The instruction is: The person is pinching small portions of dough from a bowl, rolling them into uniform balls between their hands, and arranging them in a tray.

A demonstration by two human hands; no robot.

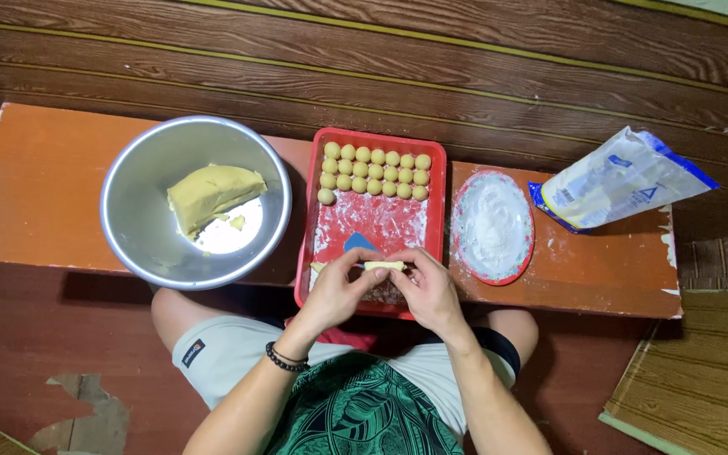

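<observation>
My left hand [336, 295] and my right hand [428, 291] meet over the near end of a red tray [438, 221], both pinching a short roll of yellow dough [384, 265] between their fingertips. At the tray's far end, several small dough balls [374, 172] lie in rows on a floured surface. A blue scraper [359, 243] lies on the tray just beyond my fingers, partly hidden. A black bead bracelet circles my left wrist.
A steel bowl [141, 215] with a yellow dough lump [212, 194] stands on the left of the low orange bench [44, 190]. Right of the tray sit a red plate of white flour [492, 225] and a white-and-blue flour bag [621, 179]. Dark wood floor surrounds the bench.
</observation>
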